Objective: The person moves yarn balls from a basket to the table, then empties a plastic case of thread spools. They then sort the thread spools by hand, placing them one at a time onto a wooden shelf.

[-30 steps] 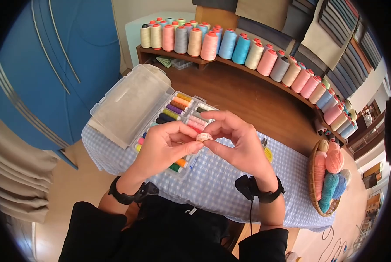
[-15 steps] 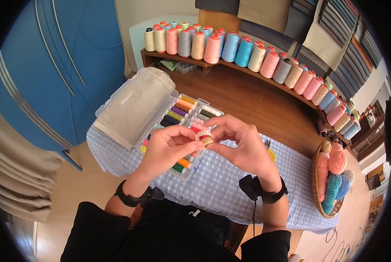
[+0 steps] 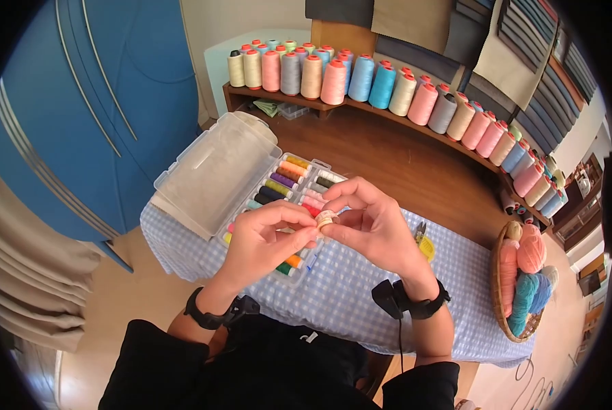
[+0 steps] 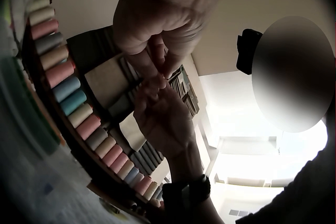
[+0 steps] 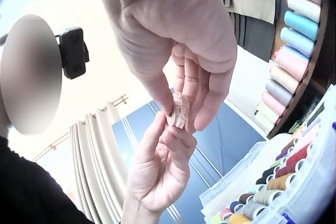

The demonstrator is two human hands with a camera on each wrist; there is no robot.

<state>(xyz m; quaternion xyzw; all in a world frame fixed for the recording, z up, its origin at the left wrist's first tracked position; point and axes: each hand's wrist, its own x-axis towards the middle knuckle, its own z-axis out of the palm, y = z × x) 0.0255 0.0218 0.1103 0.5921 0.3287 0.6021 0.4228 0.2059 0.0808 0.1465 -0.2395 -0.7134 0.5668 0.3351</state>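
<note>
A small rolled-up tape measure [image 3: 325, 219], whitish with printed marks, is held up between the two hands over the front of the thread box. My left hand [image 3: 268, 238] pinches its near left side between thumb and fingers. On the other side, my right hand [image 3: 378, 224] grips the roll with the thumb below and curved fingers above. In the right wrist view the coiled tape measure [image 5: 180, 111] shows its marked band between both sets of fingertips. The roll is hidden behind fingers in the left wrist view.
An open clear box [image 3: 304, 268] of colored thread spools lies on the blue checked tablecloth [image 3: 347, 301], its lid [image 3: 214, 174] tipped back. Yellow-handled snips [image 3: 425, 247] lie beyond the right wrist. A yarn basket [image 3: 501, 301] stands right; thread cones [image 3: 333, 83] line a shelf behind.
The tape measure has been turned in the fingers, showing its coiled side half a second ago and more of its edge now. Both hands stay on it, and the view has shifted slightly.
</note>
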